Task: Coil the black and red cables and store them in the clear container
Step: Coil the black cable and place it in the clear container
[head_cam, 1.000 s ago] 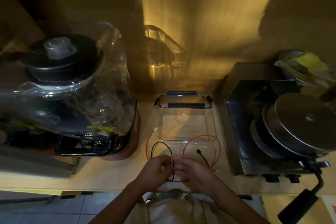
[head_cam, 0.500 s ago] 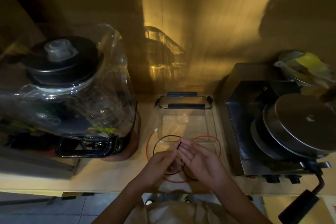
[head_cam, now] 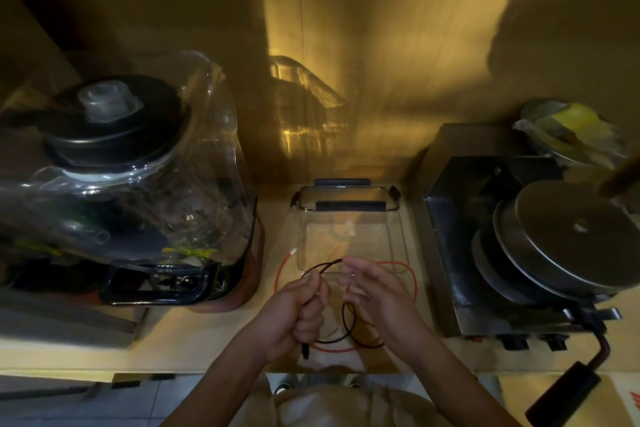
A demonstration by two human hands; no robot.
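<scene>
Container [head_cam: 349, 239] bare, black cable [head_cam: 348, 319] outside

The left hand [head_cam: 298, 312] covers part of the black cable [head_cam: 348, 322], and the right hand [head_cam: 379, 298] hides a stretch of the red cable [head_cam: 282, 270]. The near wall of the clear container [head_cam: 349, 218] is lost behind both hands. The picture's left edge cuts off the blender [head_cam: 114, 184].
</scene>
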